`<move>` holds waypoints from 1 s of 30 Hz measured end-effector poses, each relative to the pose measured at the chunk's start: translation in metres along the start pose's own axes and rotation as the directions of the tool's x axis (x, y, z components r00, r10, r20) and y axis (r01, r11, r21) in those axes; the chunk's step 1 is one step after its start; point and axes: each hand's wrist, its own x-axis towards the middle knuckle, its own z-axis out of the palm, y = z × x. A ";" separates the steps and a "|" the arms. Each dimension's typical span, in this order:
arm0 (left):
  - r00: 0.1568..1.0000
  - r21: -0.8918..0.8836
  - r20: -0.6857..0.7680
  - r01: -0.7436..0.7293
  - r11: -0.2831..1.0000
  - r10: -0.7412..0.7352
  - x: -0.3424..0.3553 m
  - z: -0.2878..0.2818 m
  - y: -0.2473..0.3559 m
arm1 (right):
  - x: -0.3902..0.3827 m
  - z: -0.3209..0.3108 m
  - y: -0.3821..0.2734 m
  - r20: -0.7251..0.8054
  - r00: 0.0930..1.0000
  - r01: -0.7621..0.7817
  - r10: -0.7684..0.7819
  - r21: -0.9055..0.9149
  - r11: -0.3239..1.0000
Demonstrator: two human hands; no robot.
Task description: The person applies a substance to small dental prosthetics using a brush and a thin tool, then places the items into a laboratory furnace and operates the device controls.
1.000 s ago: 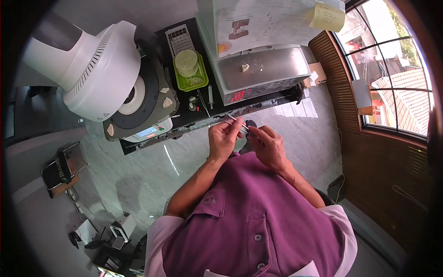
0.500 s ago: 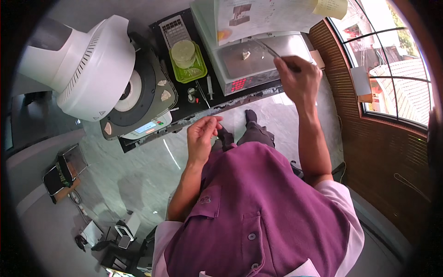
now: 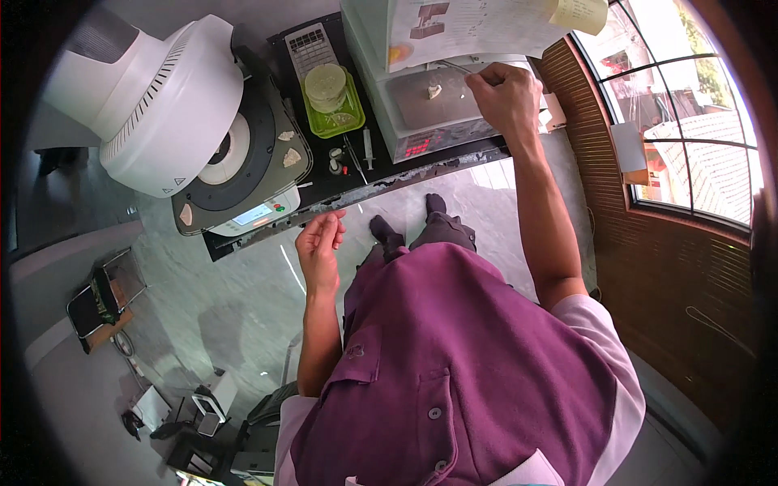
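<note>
My right hand (image 3: 509, 99) is closed on thin metal tweezers (image 3: 454, 67), held over a metal-topped device (image 3: 409, 105) with a red display. A small off-white piece (image 3: 434, 91) lies on that metal surface, near the tweezer tips, which are partly hidden by the hanging paper. My left hand (image 3: 318, 247) hovers in front of the bench edge with thumb and fingers pinched together; whether anything is between them cannot be made out. To its left stands a white dome-headed furnace (image 3: 174, 105), with off-white pieces (image 3: 292, 157) on its grey platform.
A green tray (image 3: 356, 120) holds a round pale container (image 3: 326, 87). Beside it lie a syringe (image 3: 369, 148), a thin tool and small bottles (image 3: 335, 160). A printed sheet (image 3: 478, 28) hangs over the device. A window (image 3: 689, 113) and brown slatted wall (image 3: 673, 275) stand at right.
My right hand has moved away from me and slightly left with the tweezers, further over the metal surface. My left hand has shifted left and a little nearer my body, still pinched.
</note>
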 end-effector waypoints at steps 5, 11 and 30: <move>0.999 0.003 0.034 -0.036 0.999 0.036 -0.003 0.002 -0.002 | 0.004 0.009 0.001 0.011 1.000 0.022 -0.021 -0.074 0.997; 1.000 0.020 0.009 -0.012 1.000 0.012 -0.006 -0.004 -0.006 | 0.006 0.012 -0.006 0.036 0.999 -0.012 0.014 -0.058 0.998; 1.000 0.020 0.006 -0.012 1.000 0.012 -0.008 -0.011 -0.010 | 0.001 0.025 -0.005 0.016 1.000 0.026 -0.025 -0.078 0.997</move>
